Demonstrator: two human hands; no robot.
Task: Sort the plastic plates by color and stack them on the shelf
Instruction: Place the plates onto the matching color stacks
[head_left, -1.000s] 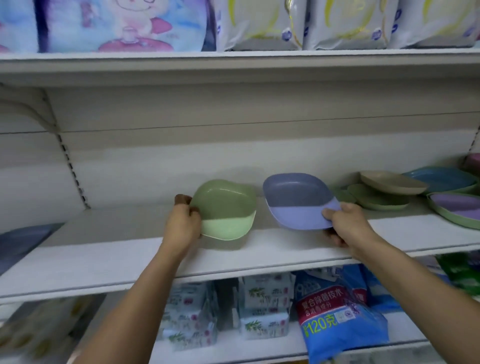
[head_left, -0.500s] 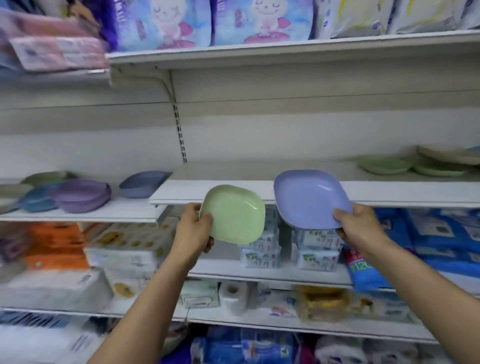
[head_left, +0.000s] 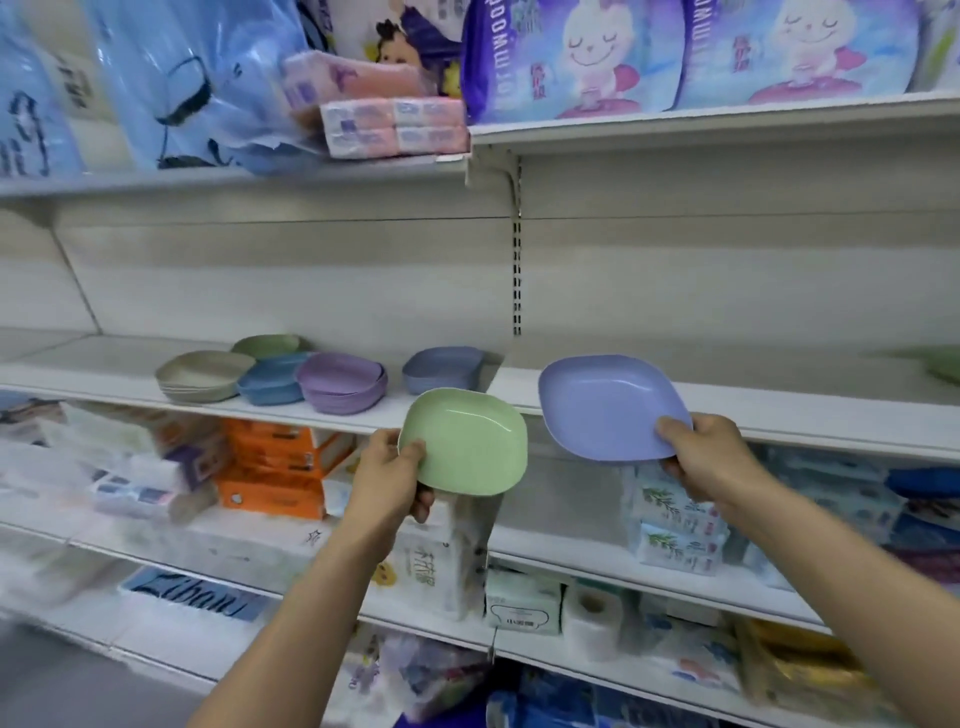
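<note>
My left hand (head_left: 390, 478) grips a light green plate (head_left: 470, 441) by its left rim, tilted toward me in front of the shelf edge. My right hand (head_left: 706, 460) pinches a periwinkle plate (head_left: 602, 405) at its lower right rim, held just above the white shelf (head_left: 779, 415). On the shelf to the left stand sorted stacks: beige plates (head_left: 200, 375), a green plate (head_left: 266, 345) behind them, blue plates (head_left: 272, 379), purple plates (head_left: 343, 382) and a grey-blue stack (head_left: 441, 368).
A slotted upright post (head_left: 517, 270) divides the two shelf bays. Another green plate (head_left: 943, 364) shows at the far right edge. Tissue packs and diaper bags fill the top shelf; orange boxes (head_left: 275, 467) and wipes packs (head_left: 670, 525) sit below.
Both plates were lifted off the right shelf bay and carried leftward. My view has swung left, bringing the sorted stacks closer to the middle.
</note>
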